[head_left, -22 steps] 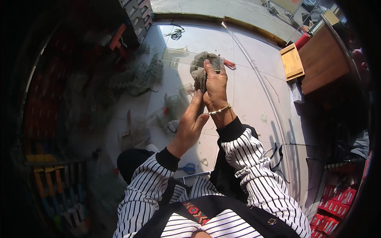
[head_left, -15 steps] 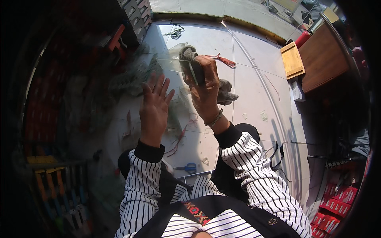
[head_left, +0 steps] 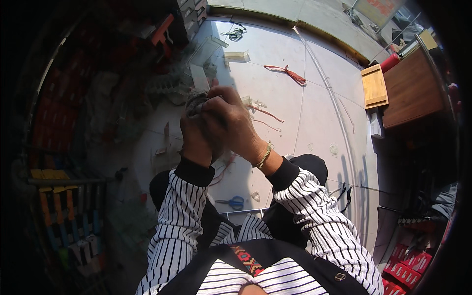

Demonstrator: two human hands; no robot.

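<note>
My two hands meet in front of me around a bunched grey cloth [head_left: 196, 101]. From its far side sticks a flat, pale see-through strip [head_left: 199, 77], which looks like plastic or glass. My left hand [head_left: 196, 140] is closed under the cloth, most of its fingers hidden. Curled over the cloth from the right is my right hand [head_left: 230, 118], its fingers bent. How the strip's lower end is gripped inside the cloth cannot be seen.
On the tiled floor lie clear trays [head_left: 209, 49], an angled clear piece [head_left: 237, 57], red ties [head_left: 290, 73], blue-handled scissors [head_left: 236, 202] and a long pale strip [head_left: 319, 69]. Dark shelving with tools [head_left: 64, 206] flanks the left; a wooden board [head_left: 374, 86] and brown cabinet [head_left: 418, 81] stand right.
My right hand has moved left and nearer with the cloth and clear strip. My left hand, open with spread fingers before, has closed against the cloth. The view has shifted slightly.
</note>
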